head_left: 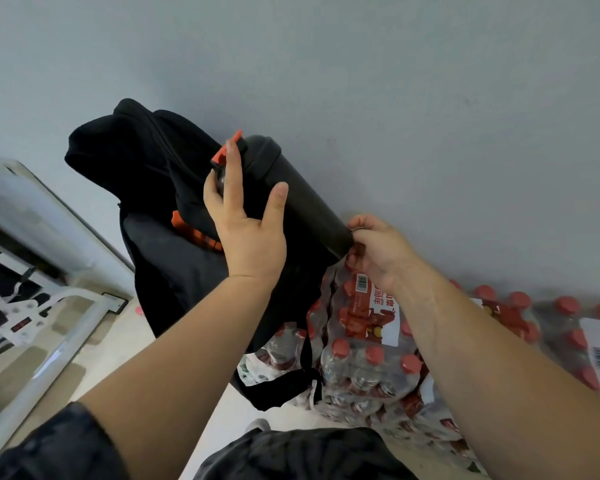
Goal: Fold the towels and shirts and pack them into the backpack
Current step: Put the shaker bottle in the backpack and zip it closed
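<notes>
Grips with the left hand (248, 230) the upper half of a black bottle (302, 209): forefinger laid straight up along the cap, thumb stretched across the barrel, remaining fingers curled round the far side. Pinches with the right hand (378, 247) the bottle's flat base, fingers bent close about its rim. Holds it tilted, cap end up and to the left, just in front of the backpack.

Behind everything, smooth pale grey wall (395, 81), matt and unmarked. Below, light speckled floor (132, 337).

Propped against the wall at the floor's far edge, black backpack (160, 271): soft woven cloth, top slumped into rounded folds, front panel slightly shiny, a thin strap trailing from the lower end. Cannot tell whether open or zipped.

To the right along the wall, shrink-wrapped packs of water (368, 358): crinkled clear film, rows of round red caps, red-and-white labels, touching the backpack's lower side.

At the left edge, white metal frame (49, 334), tubular bars, glossy paint.

Matte, cylindrical, rounded at the shoulder: so the bottle. Ribbed orange strap (196, 233) on the backpack's front. Small orange flip tab (226, 149) on the cap, at the forefinger's tip.
</notes>
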`<action>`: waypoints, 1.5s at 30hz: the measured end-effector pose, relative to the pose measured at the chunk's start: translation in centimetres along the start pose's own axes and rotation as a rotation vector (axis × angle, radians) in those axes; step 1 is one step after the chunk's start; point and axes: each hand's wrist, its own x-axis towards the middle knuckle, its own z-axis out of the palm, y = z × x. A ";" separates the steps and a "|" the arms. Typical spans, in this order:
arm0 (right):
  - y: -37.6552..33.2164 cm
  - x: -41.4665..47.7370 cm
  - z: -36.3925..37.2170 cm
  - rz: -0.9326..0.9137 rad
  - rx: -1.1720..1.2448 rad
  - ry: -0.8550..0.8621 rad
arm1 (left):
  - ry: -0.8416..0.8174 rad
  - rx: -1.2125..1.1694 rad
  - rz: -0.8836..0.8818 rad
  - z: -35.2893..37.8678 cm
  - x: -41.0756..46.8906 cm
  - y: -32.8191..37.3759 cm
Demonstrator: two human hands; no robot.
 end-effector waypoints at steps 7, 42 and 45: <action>-0.6 0.1 -0.3 -0.044 -0.198 -0.044 | -0.110 0.102 0.127 -1.3 1.6 -0.9; 0.5 0.4 0.9 -0.052 0.052 -0.104 | -0.454 0.469 0.242 -0.9 2.5 -1.6; 0.2 0.4 1.0 -0.053 0.044 -0.104 | -0.485 0.489 0.291 -0.9 1.9 -1.5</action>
